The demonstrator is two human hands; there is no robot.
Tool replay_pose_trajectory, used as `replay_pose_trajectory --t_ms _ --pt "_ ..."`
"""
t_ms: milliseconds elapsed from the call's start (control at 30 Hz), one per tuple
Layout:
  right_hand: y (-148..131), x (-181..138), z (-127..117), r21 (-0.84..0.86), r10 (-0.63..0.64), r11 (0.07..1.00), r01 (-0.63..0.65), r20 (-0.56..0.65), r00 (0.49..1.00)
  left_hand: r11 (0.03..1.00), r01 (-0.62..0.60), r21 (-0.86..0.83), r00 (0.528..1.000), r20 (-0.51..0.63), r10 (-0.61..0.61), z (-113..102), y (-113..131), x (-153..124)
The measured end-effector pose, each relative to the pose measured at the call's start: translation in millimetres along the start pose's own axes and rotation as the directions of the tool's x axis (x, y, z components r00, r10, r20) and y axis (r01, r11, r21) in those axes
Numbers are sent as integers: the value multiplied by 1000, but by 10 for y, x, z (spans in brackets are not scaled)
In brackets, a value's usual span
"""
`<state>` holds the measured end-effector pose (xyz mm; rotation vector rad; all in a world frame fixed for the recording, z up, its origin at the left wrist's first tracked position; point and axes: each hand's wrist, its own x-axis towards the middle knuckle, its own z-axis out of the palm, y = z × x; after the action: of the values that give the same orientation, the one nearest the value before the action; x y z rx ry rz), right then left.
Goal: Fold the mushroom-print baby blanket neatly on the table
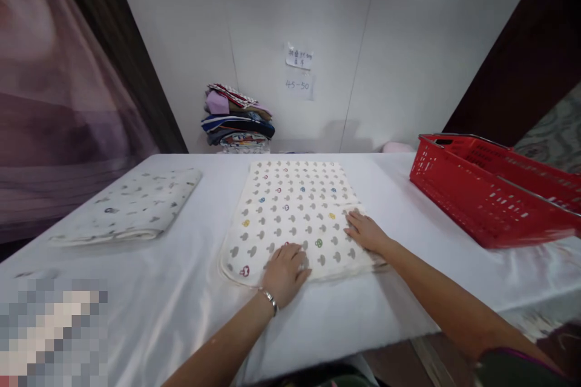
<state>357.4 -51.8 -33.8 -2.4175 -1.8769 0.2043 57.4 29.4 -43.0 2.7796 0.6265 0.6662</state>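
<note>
A folded cream cloth (295, 193) printed with grey and a few coloured mushrooms lies flat in front of me. Its near edge shows more than one layer. My left hand (285, 272), with a silver bracelet at the wrist, rests flat on the cloth's near part, fingers extended. On the cloth's right side lies my right hand (365, 231), its fingers stretched out and slightly spread. Neither hand grips anything. Beneath the cloth is a table covered with a white, shiny tablecloth (190, 290).
Another folded white patterned cloth (136, 202) lies on the left. A red plastic basket (481, 193) stands at the right. Behind the table rises a stack of folded fabrics (238, 121); paper notes (298, 72) hang on the wall. The lower left corner is blurred out.
</note>
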Motion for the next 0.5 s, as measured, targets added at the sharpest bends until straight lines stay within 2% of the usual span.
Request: replay_pose_trajectory --t_ms 167,333,500 --pt "10 131 -37 -32 3 999 -6 -89 996 999 12 49 1000 -25 -11 36 -37 -73" --pt "94 323 -37 15 47 999 -47 -1 999 991 -9 132 1000 19 6 38 -42 -92" --pt "44 599 -96 -13 20 1000 -21 -104 994 982 -10 188 1000 13 8 9 -18 -73"
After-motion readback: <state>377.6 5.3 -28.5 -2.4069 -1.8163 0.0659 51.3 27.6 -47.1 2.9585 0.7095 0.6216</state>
